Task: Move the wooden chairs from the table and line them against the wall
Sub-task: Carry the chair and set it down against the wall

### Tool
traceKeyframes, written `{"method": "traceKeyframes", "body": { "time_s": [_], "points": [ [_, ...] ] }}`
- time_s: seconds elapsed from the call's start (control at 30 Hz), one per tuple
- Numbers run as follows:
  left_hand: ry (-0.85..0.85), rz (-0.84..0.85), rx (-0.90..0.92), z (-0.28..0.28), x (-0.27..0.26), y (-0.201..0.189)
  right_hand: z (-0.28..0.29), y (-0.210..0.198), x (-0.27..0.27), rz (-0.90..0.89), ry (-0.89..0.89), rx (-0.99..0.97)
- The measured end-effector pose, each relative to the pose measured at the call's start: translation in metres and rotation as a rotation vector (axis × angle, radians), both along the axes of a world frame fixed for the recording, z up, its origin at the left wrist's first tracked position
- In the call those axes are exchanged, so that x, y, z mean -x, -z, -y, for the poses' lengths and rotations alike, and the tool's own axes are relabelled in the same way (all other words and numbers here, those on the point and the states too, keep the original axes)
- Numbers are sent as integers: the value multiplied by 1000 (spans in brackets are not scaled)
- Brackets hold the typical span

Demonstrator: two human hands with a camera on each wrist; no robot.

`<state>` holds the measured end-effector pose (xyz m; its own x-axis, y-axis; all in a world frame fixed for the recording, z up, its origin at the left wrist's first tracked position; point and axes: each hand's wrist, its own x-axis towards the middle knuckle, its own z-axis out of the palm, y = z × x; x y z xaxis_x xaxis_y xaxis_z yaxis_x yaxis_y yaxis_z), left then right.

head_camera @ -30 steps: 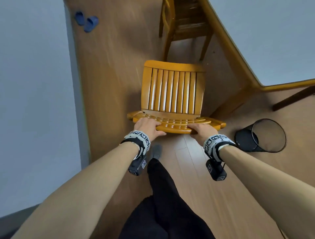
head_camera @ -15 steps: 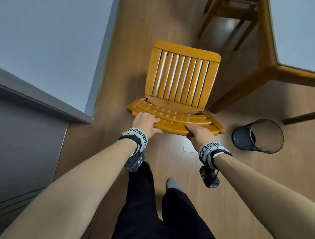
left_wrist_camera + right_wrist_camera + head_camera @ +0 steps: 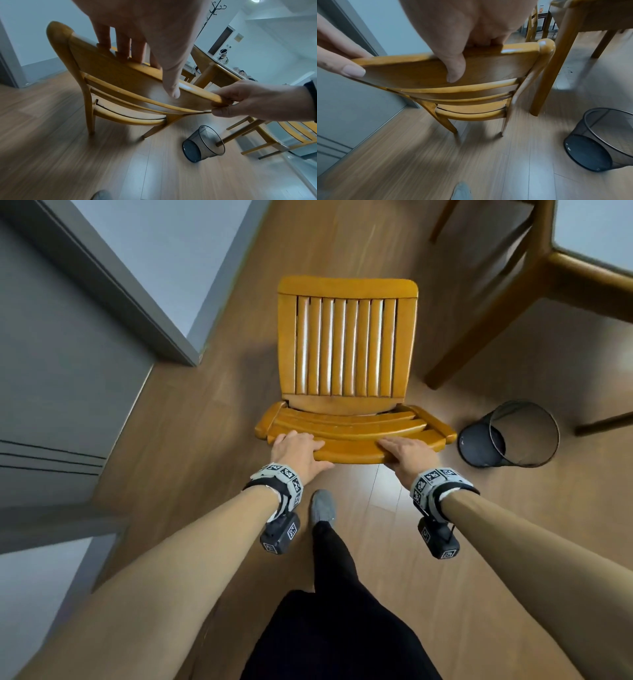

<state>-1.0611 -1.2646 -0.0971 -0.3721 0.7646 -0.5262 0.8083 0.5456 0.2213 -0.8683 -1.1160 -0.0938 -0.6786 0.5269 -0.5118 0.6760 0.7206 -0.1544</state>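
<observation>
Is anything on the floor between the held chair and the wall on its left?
Nothing visible. Both hands, left and right, grip the chair by its top rail. The floor toward the wall is bare; the bin sits on the other side, to the chair's right.

Glossy varnished wooden chair (image 3: 346,347); smooth wood-plank floor (image 3: 513,542), black wire-mesh metal bin (image 3: 507,436); wooden table leg (image 3: 479,330)

the left hand (image 3: 154,33) grips the top rail of the honey-coloured wooden slatted chair (image 3: 109,81), fingers (image 3: 123,44) over the front, thumb behind. the right hand (image 3: 257,100) pinches the rail's far end. a black wire-mesh wastebasket (image 3: 202,147) stands tilted on the wooden floor (image 3: 68,162) nearby.
</observation>
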Motion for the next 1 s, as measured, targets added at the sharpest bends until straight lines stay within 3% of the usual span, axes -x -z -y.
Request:
{"method": "traceKeyframes", "body": {
  "time_s": [0.33,0.57,0.9,1.0],
  "points": [
    [-135,40,-64,123,-149,-10,103,-16,-136,-12,-85,11],
    [-186,101,-51,165,-237,-26,132,-14,-218,-43,-144,6],
    [-323,114,-5,176,-309,-44,123,-16,-263,26,-250,22],
    [-276,109,43,179,-319,-57,126,-33,-260,85,-250,65]
  ]
}}
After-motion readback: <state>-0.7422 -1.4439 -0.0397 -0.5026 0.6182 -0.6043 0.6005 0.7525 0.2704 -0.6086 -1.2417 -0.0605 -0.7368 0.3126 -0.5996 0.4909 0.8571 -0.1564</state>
